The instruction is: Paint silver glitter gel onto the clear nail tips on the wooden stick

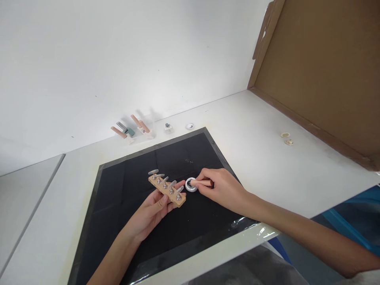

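Observation:
My left hand holds a small wooden strip from below, its fingers curled round it. Several grey nail tips stand in a row on the strip, each on a small mount. My right hand is closed in a pinch, its fingertips at a small round white pot lying on the black mat. What the pinch holds, if anything, is hidden. The pot sits just right of the strip's near end.
Against the back wall stand small holders with nail tips, a tiny stand and a white ring-shaped lid. Two little beige rings lie on the white table at right. A large cardboard sheet leans at the right.

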Demonstrator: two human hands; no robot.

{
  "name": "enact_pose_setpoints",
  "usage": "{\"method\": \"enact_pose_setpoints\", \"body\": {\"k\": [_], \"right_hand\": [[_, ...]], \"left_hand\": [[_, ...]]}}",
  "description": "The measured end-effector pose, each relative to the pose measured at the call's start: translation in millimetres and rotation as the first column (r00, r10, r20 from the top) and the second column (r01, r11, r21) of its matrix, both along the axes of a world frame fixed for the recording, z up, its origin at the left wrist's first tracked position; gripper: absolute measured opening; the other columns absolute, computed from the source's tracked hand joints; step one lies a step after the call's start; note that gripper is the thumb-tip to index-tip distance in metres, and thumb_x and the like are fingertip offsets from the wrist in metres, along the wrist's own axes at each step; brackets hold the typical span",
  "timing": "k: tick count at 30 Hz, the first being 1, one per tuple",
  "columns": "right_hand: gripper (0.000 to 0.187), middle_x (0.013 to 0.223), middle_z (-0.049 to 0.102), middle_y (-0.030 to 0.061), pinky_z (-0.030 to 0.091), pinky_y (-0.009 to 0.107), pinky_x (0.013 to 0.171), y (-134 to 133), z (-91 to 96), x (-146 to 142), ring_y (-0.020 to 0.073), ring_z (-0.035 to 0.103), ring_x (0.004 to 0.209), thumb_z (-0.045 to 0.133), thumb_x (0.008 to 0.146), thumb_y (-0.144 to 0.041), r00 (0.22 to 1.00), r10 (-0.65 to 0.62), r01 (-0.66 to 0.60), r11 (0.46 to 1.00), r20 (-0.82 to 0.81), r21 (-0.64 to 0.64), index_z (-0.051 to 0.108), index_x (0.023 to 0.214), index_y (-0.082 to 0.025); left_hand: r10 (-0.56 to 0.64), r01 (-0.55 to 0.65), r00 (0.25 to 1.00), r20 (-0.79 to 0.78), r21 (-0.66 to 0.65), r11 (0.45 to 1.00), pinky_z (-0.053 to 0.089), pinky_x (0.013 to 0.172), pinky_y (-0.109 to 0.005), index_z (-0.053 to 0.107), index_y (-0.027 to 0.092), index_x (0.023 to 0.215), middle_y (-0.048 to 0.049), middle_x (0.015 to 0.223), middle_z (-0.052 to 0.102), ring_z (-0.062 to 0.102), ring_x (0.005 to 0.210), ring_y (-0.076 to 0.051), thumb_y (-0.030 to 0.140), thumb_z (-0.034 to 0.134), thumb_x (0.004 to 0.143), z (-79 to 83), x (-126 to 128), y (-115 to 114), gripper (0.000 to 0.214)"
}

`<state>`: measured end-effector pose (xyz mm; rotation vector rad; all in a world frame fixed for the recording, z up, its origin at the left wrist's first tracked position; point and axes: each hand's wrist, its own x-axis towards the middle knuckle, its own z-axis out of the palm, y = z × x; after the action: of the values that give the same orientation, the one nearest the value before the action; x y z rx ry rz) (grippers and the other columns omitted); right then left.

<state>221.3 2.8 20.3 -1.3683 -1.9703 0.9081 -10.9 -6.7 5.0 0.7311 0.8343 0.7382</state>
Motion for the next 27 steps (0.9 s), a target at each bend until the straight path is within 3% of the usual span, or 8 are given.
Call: {"method": "enact_pose_setpoints", "body": {"k": [17,27], "right_hand": [[0.018,0.061,0.057,-0.003,0.027,0.022,0.048,-0.1,4.8,6.5,0.0094,0.045,0.05,0.054,0.089,-0.025,0.999,0.044,-0.044,0.999,-0.007,-0.022,0.06,0.073,-0.019],[0.016,0.073,0.064,-0.0009,0.032,0.022,0.051,0.9,2.7,8.0,0.0104,0.052,0.058,0.054,0.087,-0.021,0.999,0.052,-0.052,0.999,0.004,0.016,0.058,0.072,-0.019]], "left_hand": [[0.003,-0.003,1.0,0.006,0.006,1.0,0.034,0.105,-0.05,0.062,0.021,0.118,-0.0133,0.139,0.052,0.056,0.117,-0.033,0.031,0.065,0.084,0.9,0.4,0.7,0.035],[-0.004,0.004,1.0,0.005,0.006,1.0,0.033,0.106,-0.05,0.062,0.021,0.118,-0.0134,0.141,0.051,0.055,0.119,-0.033,0.03,0.062,0.086,1.6,0.2,-0.9,0.034]]}}
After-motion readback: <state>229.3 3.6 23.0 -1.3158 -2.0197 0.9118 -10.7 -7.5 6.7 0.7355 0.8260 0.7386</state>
